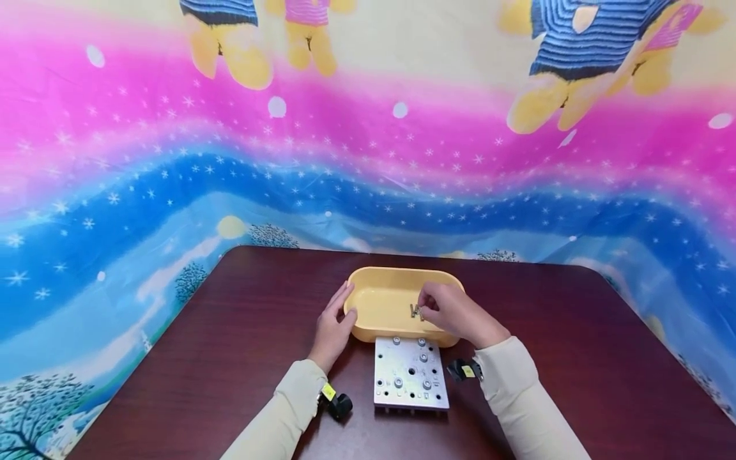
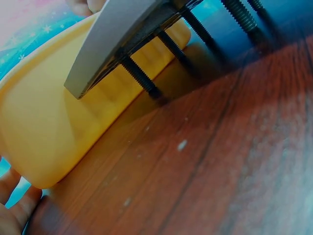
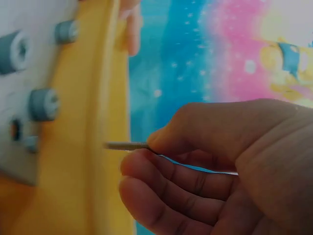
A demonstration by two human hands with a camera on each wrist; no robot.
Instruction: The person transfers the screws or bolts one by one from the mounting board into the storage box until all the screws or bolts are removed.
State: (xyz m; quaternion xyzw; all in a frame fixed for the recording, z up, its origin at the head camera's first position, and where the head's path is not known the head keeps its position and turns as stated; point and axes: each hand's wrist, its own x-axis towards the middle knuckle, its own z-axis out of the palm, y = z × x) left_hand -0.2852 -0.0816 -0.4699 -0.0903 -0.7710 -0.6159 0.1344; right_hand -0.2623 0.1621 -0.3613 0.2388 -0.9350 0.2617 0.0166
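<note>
A yellow oblong tray point(image 1: 379, 271) has my left hand point(image 1: 332, 332) at its left end, thumb and fingers spread around the rim. Over the tray's right part, my right hand point(image 1: 457, 312) pinches a small screw point(image 3: 124, 146) between thumb and index finger; its threaded shank sticks out and the head is hidden. Loose screws point(image 1: 414, 311) lie on the tray floor below those fingertips. A silver metal plate point(image 1: 402, 367) sits against the tray's near side. Several socket-head screws point(image 3: 44, 104) stand in its holes, and their threaded ends point(image 2: 139, 73) reach out below it.
The dark red-brown table point(image 1: 241, 358) has rounded far corners. Behind it hangs a colourful printed cloth point(image 1: 345, 147). Black wrist cameras point(image 1: 339, 406) are strapped at both cuffs, close to either side of the plate.
</note>
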